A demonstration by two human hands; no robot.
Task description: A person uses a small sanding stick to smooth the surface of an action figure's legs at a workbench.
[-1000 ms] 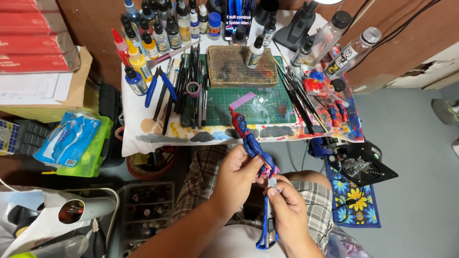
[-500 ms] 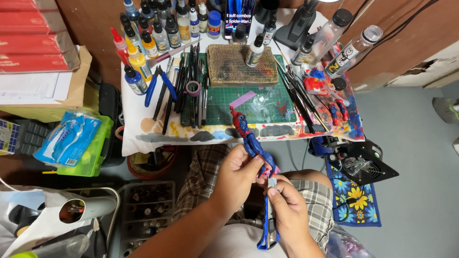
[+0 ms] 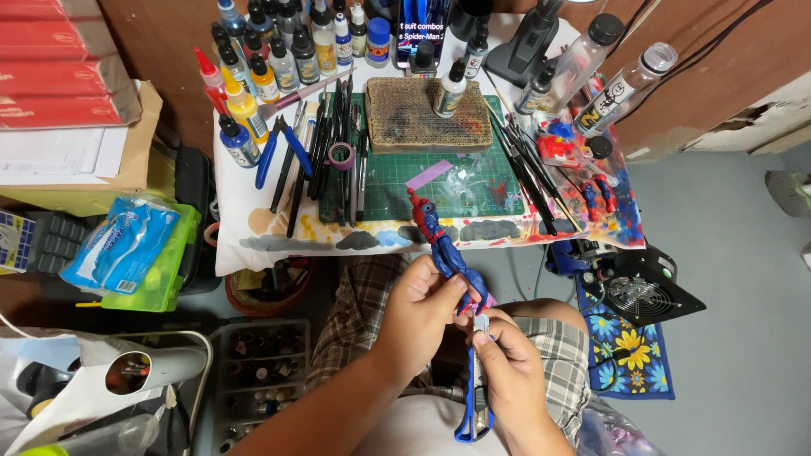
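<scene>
The left hand [image 3: 420,308] grips the blue-and-red figure [image 3: 446,249]; the right hand [image 3: 507,371] grips a blue knife [image 3: 475,397] (tip at the figure's lower end). Trimming appears under way, not finished.

Paint-stained table [image 3: 253,232] — green cutting mat [image 3: 456,181], paint bottles [image 3: 279,59], brushes [image 3: 338,143], blue pliers [image 3: 274,152].

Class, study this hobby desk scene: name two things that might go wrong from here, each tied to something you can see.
1. The right hand works a blue-handled knife right against the toy figure gripped by the left hand; a slip may nick the close-by fingers or the figure.
2. Paint bottles stand crowded behind the cutting mat; a reach over them may topple some.
</scene>
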